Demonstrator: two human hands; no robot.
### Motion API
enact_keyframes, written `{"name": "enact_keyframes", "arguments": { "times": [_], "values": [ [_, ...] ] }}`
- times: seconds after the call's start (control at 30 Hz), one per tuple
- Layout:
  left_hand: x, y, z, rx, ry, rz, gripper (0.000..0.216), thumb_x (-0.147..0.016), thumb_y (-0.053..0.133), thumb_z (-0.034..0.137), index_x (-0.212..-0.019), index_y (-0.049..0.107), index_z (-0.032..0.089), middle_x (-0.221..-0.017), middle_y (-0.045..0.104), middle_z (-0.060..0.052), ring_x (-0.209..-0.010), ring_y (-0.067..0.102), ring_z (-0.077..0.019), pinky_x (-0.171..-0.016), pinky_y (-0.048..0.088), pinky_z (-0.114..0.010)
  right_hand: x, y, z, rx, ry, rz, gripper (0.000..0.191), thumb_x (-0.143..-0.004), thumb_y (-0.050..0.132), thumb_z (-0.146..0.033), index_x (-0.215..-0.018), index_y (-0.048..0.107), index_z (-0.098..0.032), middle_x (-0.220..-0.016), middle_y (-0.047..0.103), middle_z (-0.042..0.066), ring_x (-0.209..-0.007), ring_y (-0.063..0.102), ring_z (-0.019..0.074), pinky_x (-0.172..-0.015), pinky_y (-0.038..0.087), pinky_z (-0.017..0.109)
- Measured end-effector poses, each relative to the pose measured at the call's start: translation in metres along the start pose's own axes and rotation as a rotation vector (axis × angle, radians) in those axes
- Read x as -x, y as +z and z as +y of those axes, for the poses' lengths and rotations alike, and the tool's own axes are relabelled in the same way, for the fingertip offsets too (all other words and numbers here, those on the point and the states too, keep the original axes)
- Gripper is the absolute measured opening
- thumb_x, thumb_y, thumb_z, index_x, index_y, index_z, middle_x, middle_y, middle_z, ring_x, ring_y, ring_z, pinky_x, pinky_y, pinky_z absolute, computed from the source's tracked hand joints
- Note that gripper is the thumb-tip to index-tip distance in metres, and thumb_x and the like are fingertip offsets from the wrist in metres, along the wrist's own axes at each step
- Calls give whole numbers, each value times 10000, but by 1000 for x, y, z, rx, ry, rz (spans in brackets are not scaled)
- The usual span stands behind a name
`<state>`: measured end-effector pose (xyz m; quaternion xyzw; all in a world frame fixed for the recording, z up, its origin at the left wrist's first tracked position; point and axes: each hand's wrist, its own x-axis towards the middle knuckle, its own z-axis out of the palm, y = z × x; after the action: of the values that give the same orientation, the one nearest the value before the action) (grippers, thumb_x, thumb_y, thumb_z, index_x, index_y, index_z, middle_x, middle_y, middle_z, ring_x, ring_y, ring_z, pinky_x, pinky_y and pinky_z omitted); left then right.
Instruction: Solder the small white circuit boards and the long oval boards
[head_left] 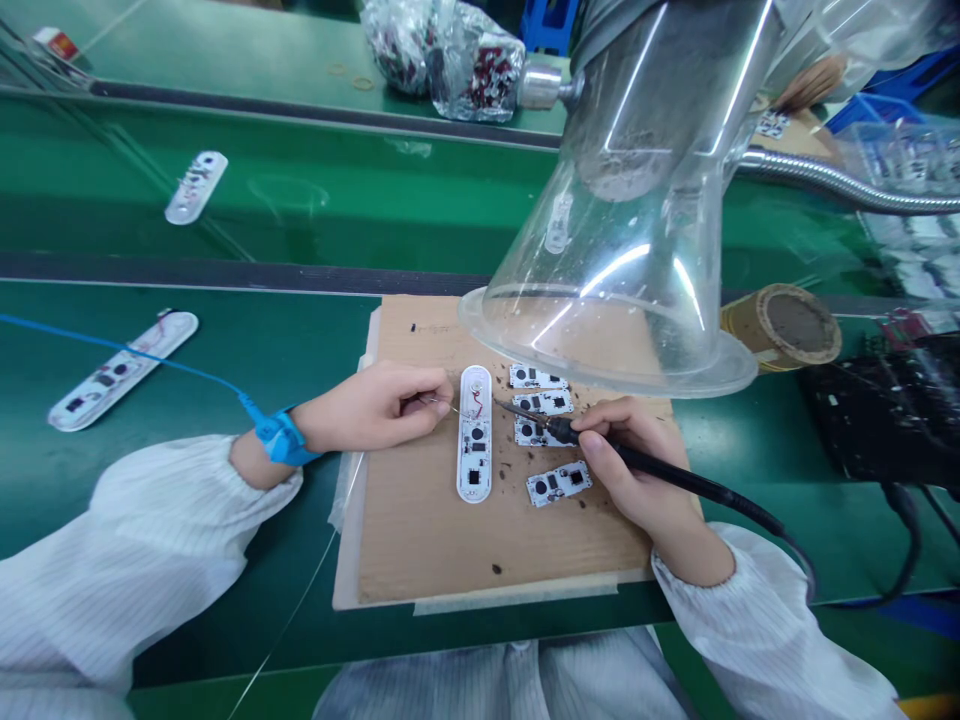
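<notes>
My right hand is closed round a black-handled soldering iron. Its tip points left, just right of a white oval housing that holds a circuit board and red wires. My left hand pinches a thin strand of solder wire, its end reaching toward the housing's wires. Whether the iron's tip touches anything is hard to tell; a small gap seems to show. Several small white circuit boards lie to the right of the housing, partly behind the iron. A blue wrist strap circles my left wrist.
Cardboard lies under the work. A clear fume hood hangs low over its far right part. One finished-looking white housing lies left, another farther back. A brown round tin stands right. Another person's hand shows at far right.
</notes>
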<state>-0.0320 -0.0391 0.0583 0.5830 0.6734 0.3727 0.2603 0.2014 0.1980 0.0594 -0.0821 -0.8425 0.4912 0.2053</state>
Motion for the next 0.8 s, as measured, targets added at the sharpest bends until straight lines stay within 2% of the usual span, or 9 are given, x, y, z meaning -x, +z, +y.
{"name": "enact_keyframes", "arguments": {
  "times": [0.8],
  "values": [
    [-3,-1,4,-10,24,12,177,-984,547,146,-815,572,193,-605,456,92,-509,390,-68,-518,336,-184,2,0,2,28,-4,-6,60,-1054,722,-297,-1013,714,-254,-826,748,-2,-624,694,135,-545,556,222]
  ]
}}
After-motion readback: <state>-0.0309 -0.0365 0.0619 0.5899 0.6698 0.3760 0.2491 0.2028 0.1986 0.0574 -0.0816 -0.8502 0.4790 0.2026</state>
